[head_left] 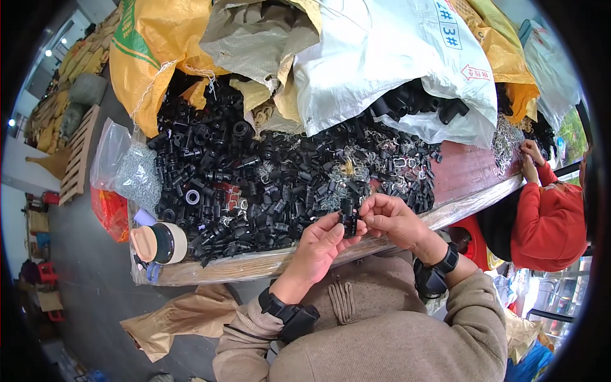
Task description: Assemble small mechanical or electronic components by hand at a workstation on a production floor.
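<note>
Fingers of both my hands pinch one small black plastic fitting [347,218] between them: my left hand [321,245] grips it from below, my right hand [389,218] closes on it from the side. Just beyond my knuckles spreads a heap of black parts [254,184] mixed with small metal clips [398,167]. Far off my left hand stands a lidded cup [159,243].

I see a glossy black plastic fitting [347,216] pinched between my hands; the heap of parts [254,184] looks like plastic too, mixed with shiny metal clips [398,162]. Woven matt sacks [382,57] sit behind, along the worn wooden table's edge [242,267].
</note>
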Action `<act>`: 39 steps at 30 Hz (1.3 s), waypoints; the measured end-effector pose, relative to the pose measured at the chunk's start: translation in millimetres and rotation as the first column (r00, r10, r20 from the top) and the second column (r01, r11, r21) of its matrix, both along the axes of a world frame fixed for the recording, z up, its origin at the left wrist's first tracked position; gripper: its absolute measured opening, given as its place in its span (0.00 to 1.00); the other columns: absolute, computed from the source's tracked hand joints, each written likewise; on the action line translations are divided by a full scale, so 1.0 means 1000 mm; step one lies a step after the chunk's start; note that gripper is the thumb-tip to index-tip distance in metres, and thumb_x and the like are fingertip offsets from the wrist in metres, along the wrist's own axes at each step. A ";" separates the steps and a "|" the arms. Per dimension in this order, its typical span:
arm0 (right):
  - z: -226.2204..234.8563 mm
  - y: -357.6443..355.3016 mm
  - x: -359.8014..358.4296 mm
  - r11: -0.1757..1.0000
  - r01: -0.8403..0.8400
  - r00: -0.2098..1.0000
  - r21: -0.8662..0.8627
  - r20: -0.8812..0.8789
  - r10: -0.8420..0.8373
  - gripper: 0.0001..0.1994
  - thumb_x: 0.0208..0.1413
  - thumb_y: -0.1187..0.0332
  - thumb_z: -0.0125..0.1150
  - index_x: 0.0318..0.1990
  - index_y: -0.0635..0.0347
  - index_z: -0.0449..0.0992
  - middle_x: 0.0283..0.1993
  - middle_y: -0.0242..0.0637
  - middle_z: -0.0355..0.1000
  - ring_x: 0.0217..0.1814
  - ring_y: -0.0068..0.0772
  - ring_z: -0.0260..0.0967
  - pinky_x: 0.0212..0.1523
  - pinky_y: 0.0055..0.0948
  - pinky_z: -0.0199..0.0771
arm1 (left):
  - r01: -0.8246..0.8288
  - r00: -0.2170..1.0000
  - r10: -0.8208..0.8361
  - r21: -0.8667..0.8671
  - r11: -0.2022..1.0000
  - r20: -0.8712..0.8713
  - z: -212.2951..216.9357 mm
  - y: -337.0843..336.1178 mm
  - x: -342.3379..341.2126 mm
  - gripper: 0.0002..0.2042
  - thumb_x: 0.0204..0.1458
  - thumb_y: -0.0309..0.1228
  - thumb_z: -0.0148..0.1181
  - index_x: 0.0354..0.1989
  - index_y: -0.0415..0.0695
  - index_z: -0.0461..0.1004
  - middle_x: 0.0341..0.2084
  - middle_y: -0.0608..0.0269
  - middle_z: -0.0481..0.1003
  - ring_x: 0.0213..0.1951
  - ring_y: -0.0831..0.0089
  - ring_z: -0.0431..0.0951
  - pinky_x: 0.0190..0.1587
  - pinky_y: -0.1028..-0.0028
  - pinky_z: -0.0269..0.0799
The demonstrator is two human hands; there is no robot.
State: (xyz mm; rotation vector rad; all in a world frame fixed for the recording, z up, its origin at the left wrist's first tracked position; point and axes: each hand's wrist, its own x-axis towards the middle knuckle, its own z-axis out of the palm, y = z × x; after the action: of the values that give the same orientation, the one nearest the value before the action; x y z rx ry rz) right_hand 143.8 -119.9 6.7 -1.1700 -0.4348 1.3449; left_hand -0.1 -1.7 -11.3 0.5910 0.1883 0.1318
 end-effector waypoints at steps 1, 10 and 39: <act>0.000 -0.001 -0.002 1.000 0.021 0.999 0.021 0.030 -0.021 0.04 0.49 0.74 0.52 0.33 0.62 0.66 0.25 0.27 0.65 0.23 0.14 0.59 0.24 0.13 0.59 | -0.002 1.000 0.002 0.000 1.000 0.001 -0.001 0.000 0.000 0.16 0.51 0.34 0.47 0.45 0.37 0.63 0.39 0.55 0.69 0.43 0.67 0.69 0.47 0.71 0.65; 0.005 -0.007 -0.005 0.939 -0.206 0.332 0.274 0.923 -0.196 0.06 0.43 0.76 0.55 0.31 0.64 0.67 0.26 0.35 0.66 0.24 0.27 0.62 0.24 0.23 0.62 | -0.066 0.997 0.062 -0.089 0.994 -0.041 -0.001 -0.002 -0.002 0.14 0.52 0.32 0.47 0.44 0.36 0.64 0.39 0.56 0.69 0.41 0.72 0.70 0.46 0.74 0.66; 0.016 0.002 -0.016 0.956 -0.144 0.460 0.254 0.873 -0.163 0.02 0.42 0.77 0.55 0.23 0.64 0.68 0.19 0.35 0.63 0.18 0.29 0.61 0.19 0.24 0.60 | -0.070 0.988 0.048 -0.148 0.987 -0.148 -0.006 -0.011 -0.006 0.11 0.49 0.29 0.51 0.40 0.38 0.66 0.35 0.60 0.71 0.35 0.72 0.73 0.38 0.77 0.71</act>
State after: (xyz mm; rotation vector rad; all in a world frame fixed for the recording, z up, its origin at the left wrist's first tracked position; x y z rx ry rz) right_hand 128.2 -117.8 22.5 -1.5530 -1.3526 0.4738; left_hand -6.1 -12.7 -17.2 0.4424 0.3532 0.1307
